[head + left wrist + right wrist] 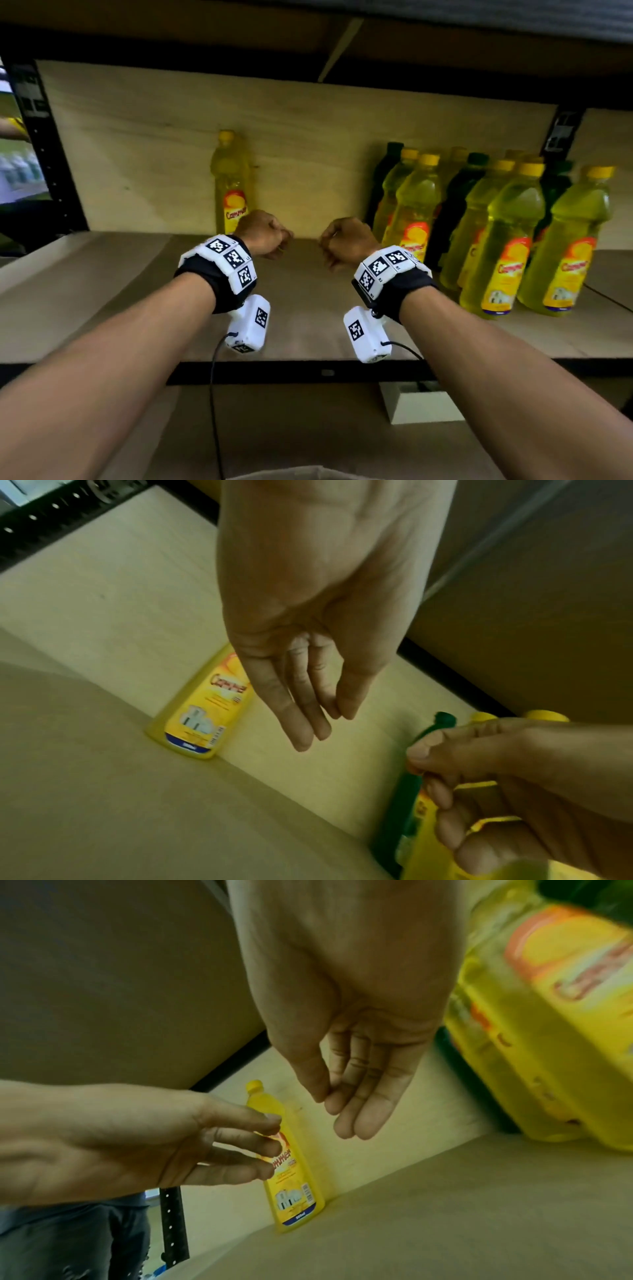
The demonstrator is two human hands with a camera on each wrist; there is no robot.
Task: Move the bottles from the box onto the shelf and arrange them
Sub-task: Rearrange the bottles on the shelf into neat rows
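While both grips hang released, lone yellow bottle (233,181) upright, yellow cap, orange label, against shelf (308,308) back.

The shelf (308,308) has a matt, pale wood-grain board, and its back panel (171,137) looks like bare plywood. The lone yellow bottle (233,181) and the group of bottles (496,236) are glossy translucent plastic with shiny printed labels. The upright post (44,150) is perforated black metal, probably painted. The wristbands (219,270) are black cloth carrying smooth white plastic blocks.
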